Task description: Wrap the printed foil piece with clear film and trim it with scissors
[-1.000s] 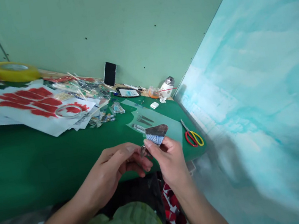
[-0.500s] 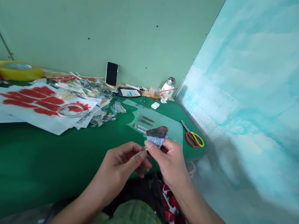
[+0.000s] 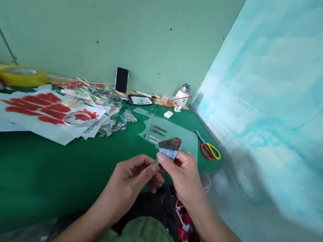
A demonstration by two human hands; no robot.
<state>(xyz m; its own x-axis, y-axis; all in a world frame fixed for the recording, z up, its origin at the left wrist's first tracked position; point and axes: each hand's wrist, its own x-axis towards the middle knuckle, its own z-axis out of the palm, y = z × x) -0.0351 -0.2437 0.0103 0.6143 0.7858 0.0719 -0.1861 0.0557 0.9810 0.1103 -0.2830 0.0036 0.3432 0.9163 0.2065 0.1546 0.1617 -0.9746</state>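
Note:
Between the thumb and fingers of my right hand [image 3: 181,171] is a small flat cutout [image 3: 170,146], dark brown on top with a blue-and-white striped lower part. Close against it, my left hand [image 3: 137,177] pinches something small and thin at the cutout's lower left; fingertips cover most of it. The two hands nearly touch, held above the near edge of the green table. Beyond them lies a translucent sheet [image 3: 178,128] with dark printed shapes.
Scissors [image 3: 208,146] with red and yellow handles lie right of my hands. Papers with a red print [image 3: 37,107], a yellow tape roll [image 3: 20,75] and small plastic bags [image 3: 112,125] fill the left. A phone [image 3: 122,80] leans on the wall; a white canister [image 3: 182,94] stands in the corner.
The camera view has shifted very slightly. Both hands keep the same hold, and the cutout looks tilted a touch differently.

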